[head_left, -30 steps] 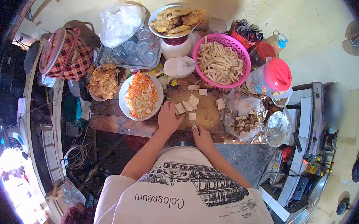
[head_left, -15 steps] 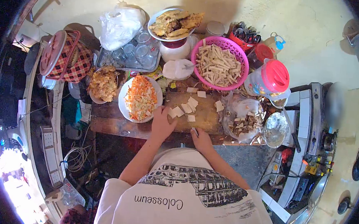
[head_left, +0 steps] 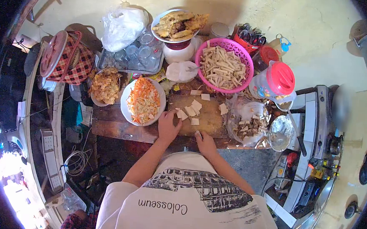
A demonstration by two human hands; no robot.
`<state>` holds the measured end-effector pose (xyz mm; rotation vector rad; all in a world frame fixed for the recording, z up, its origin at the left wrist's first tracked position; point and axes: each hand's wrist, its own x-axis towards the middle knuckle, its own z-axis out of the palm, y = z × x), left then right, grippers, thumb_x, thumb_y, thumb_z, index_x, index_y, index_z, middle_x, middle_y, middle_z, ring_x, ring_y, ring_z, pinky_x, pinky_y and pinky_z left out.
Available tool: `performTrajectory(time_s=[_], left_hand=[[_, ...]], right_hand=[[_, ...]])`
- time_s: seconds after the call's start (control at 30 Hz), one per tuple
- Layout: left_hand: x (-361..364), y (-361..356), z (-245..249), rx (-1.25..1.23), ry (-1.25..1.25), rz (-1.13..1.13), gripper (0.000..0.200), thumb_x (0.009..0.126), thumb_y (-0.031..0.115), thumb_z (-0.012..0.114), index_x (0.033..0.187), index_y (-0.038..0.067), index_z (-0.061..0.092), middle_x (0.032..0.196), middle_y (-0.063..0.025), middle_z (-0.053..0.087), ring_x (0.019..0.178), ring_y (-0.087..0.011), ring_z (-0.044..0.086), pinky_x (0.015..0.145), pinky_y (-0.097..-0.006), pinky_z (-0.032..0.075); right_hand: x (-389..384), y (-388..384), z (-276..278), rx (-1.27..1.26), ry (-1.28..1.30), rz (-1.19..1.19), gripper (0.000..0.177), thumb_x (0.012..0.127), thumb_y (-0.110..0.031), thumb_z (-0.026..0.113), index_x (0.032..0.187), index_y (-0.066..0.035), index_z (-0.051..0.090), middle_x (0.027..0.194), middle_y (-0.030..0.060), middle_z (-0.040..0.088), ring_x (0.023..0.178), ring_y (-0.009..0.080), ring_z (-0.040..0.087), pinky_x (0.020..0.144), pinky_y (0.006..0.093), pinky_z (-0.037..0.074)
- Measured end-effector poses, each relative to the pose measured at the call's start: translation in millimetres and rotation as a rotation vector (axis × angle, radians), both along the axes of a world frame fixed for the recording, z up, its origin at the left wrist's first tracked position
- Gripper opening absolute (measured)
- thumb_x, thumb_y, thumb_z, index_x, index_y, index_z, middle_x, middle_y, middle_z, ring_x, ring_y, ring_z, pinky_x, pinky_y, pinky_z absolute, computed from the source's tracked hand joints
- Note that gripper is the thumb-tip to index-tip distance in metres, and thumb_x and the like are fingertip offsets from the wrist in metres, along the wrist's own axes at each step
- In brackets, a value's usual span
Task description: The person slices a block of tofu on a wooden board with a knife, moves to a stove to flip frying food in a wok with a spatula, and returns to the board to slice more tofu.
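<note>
On the chopping board (head_left: 211, 121), mid table (head_left: 115, 128), white slices (head_left: 191, 110) lie loose. Left hand (head_left: 169, 126) lies open, fingers on the leftmost slice. Right hand (head_left: 206, 143) grips what's prob. a knife handle (head_left: 198, 134), blade hidden. Risk: fingertips sit v. close to any cut, and slices could skid off the board

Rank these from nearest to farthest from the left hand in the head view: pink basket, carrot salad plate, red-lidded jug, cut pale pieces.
1. Cut pale pieces, on the board just beyond the left hand.
2. Carrot salad plate, to its left.
3. Pink basket, farther back and right.
4. Red-lidded jug, far right.
</note>
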<state>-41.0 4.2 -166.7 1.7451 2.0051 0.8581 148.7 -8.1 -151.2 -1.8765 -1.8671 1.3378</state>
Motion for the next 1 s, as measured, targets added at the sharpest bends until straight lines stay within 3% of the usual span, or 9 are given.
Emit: performTrajectory(time_s=[0.23,0.43,0.53,0.73,1.0], left_hand=[[0.9,-1.4,15.2,0.045,0.182,-0.052,0.036,0.074,0.021,0.064,0.104,0.004,0.055,0.109,-0.0139,0.056,0.102,-0.0335,0.048,0.090,-0.0412,0.039],[-9.5,0.9,0.5,-0.011,0.156,-0.161,0.032,0.077,0.021,0.061,0.104,0.004,0.056,0.108,-0.0141,0.056,0.099,-0.0329,0.049,0.088,-0.0417,0.040],[-8.4,4.8,7.4,0.056,0.177,-0.150,0.035,0.070,0.017,0.066,0.100,0.005,0.055,0.100,-0.0117,0.056,0.091,-0.0305,0.050,0.080,-0.0393,0.042],[3.4,7.1,12.1,0.050,0.268,-0.132,0.038,0.070,0.025,0.068,0.101,0.006,0.056,0.098,-0.0101,0.055,0.090,-0.0279,0.050,0.077,-0.0386,0.041],[3.8,7.2,6.6,0.048,0.199,-0.101,0.036,0.069,0.026,0.069,0.099,0.009,0.058,0.098,-0.0074,0.055,0.092,-0.0275,0.050,0.078,-0.0387,0.041]], right_hand=[[-0.5,1.3,8.7,-0.011,0.022,0.000,0.041,0.090,-0.035,0.045,0.101,0.003,0.057,0.095,0.0274,0.059,0.088,0.0431,0.057,0.079,0.0481,0.044],[7.1,-3.5,1.9,-0.009,0.037,0.012,0.040,0.090,-0.033,0.045,0.103,0.003,0.056,0.093,0.0283,0.060,0.088,0.0439,0.057,0.079,0.0486,0.044],[10.3,-4.6,1.3,-0.049,0.006,0.010,0.041,0.089,-0.034,0.045,0.104,0.003,0.056,0.092,0.0289,0.060,0.088,0.0445,0.057,0.079,0.0490,0.044],[13.0,-6.6,-6.4,-0.073,0.034,0.020,0.045,0.090,-0.036,0.043,0.108,0.003,0.056,0.095,0.0295,0.059,0.090,0.0448,0.057,0.081,0.0487,0.044],[11.1,-8.0,-1.7,-0.068,0.000,0.025,0.046,0.090,-0.037,0.042,0.105,0.004,0.057,0.093,0.0294,0.059,0.089,0.0446,0.057,0.080,0.0487,0.044]])
